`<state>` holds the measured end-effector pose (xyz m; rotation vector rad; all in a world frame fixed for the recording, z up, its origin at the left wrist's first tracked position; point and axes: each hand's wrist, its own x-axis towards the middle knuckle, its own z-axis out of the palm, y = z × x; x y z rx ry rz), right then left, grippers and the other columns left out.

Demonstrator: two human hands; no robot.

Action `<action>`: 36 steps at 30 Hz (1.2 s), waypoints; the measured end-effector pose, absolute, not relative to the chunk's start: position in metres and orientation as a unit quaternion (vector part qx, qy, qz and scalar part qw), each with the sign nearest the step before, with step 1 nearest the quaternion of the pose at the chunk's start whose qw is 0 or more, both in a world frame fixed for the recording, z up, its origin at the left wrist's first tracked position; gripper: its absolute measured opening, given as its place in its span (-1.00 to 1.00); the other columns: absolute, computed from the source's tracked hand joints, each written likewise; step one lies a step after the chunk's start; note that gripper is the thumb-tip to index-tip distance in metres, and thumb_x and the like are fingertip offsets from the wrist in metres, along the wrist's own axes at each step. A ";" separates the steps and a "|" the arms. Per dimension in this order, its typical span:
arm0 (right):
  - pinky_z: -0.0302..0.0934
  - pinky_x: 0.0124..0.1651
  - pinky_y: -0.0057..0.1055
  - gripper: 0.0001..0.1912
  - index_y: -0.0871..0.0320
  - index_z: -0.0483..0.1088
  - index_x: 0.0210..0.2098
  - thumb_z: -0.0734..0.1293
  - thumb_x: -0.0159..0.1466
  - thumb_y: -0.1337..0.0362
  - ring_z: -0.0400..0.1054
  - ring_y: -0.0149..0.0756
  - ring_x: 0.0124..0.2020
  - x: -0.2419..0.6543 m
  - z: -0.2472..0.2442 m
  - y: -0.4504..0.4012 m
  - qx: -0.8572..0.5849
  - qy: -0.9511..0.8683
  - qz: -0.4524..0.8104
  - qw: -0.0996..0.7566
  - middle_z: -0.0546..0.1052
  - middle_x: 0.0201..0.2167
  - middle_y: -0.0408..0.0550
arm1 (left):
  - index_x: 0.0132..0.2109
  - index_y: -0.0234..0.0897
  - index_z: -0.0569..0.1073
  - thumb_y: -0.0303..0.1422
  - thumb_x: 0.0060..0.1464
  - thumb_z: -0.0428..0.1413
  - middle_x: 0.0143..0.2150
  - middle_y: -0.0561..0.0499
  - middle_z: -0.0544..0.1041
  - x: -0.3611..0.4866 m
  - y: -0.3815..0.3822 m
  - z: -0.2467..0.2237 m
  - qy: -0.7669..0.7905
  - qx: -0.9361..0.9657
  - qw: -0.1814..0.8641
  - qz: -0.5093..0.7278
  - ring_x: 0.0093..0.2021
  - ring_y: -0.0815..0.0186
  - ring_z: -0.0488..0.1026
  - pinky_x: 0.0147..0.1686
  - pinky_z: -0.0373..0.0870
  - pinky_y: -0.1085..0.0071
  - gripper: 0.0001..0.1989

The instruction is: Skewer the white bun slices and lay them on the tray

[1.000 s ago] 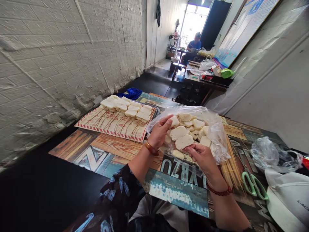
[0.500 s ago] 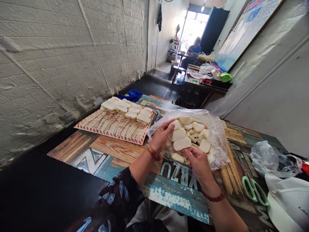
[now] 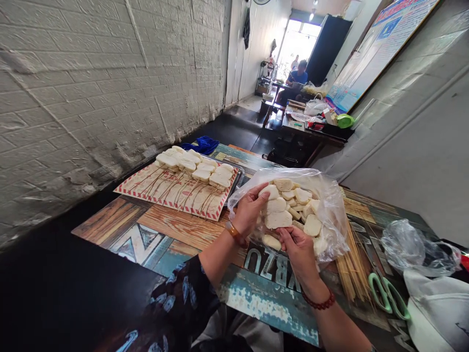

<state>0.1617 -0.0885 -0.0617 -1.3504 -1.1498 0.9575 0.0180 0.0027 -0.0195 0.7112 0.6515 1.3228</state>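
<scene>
"White slices (image 3: 278, 219) in a row, held up at the mouth of the plastic bag (image 3: 335, 205) — what could go wrong?"

"The lowest might split, I'd say, if the right hand (image 3: 298, 244) presses too hard at its edge. And if the left hand (image 3: 251, 212) slackened, the top one could slip back among the loose slices (image 3: 312, 225) inside."

"How do the hands stand?"

"Left comes in from the side, thumb and fingers closed on the top slice. Right is below, fingertips pinched together at the bottom slice's lower edge, forearm slanting up and inward. Whether they grip a stick there, I can't tell — the fingers hide it."

"Anything else?"

"The bag's thin film lies close around the left hand and might catch on it. Wooden sticks (image 3: 353, 274) lie just right of the bag."
</scene>
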 end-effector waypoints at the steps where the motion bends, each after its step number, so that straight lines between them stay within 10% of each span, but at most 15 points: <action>1: 0.10 -0.58 -0.47 -0.59 0.19 0.54 -0.39 0.42 0.22 -0.07 0.23 -0.43 -0.64 0.162 -0.063 -0.088 -0.565 -0.487 0.399 0.534 0.45 -0.59 -0.14 | 0.01 -0.29 0.62 -0.20 -0.20 0.44 -0.12 -0.08 0.66 0.018 0.002 -0.019 0.288 0.313 0.689 0.587 -0.15 0.26 0.52 -0.12 0.41 0.37 -0.43; 36: 0.07 -0.57 -0.49 -0.62 0.20 0.53 -0.39 0.41 0.19 -0.04 0.24 -0.45 -0.65 0.161 -0.051 -0.081 -0.558 -0.500 0.440 0.496 0.46 -0.59 -0.17 | -0.11 -0.31 0.59 -0.23 -0.31 0.49 -0.27 -0.01 0.64 0.005 0.008 -0.007 0.306 0.285 0.714 0.561 -0.32 0.35 0.52 -0.29 0.39 0.46 -0.44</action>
